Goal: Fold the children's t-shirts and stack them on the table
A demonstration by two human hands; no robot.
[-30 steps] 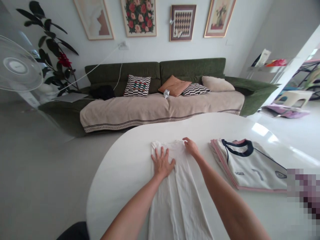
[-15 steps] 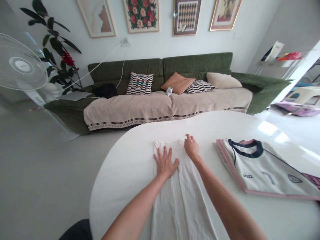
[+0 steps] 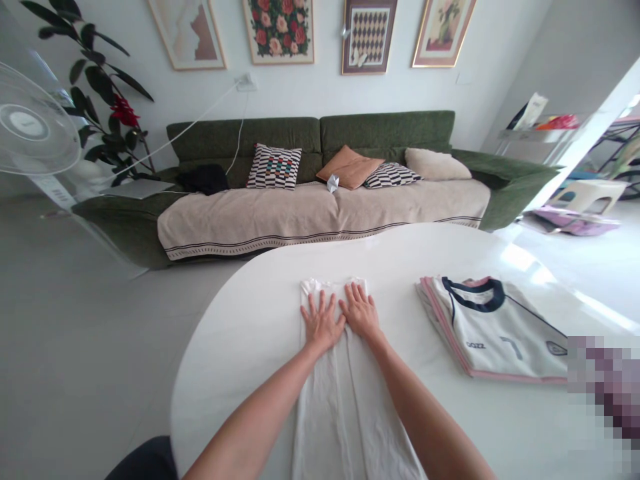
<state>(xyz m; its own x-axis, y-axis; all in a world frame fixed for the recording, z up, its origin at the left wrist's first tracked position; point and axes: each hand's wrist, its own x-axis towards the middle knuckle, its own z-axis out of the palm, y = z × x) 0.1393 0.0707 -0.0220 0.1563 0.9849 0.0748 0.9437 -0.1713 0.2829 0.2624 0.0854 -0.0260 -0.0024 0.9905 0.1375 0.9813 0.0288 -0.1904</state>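
Note:
A long white garment (image 3: 333, 413), folded lengthwise into a strip, lies on the white table (image 3: 235, 347) and runs toward me. Its kind cannot be made out. My left hand (image 3: 321, 325) rests flat on its far end, fingers spread. Just beside it, my right hand (image 3: 361, 312) also lies flat on the cloth with fingers stretched forward. Both palms press on the fabric, and neither hand grasps it. Part of the garment is hidden beneath my hands and forearms.
To the right lies a stack of folded shirts (image 3: 500, 343), a white jersey with a dark collar on top. Past the table's far edge stands a green sofa (image 3: 385, 133) with cushions. A fan (image 3: 30, 127) is at the left. The lower right corner is pixelated.
My right hand has come down from the garment's far right edge and now lies flat next to my left hand. The left stays flat on the cloth. The whole view has shifted slightly.

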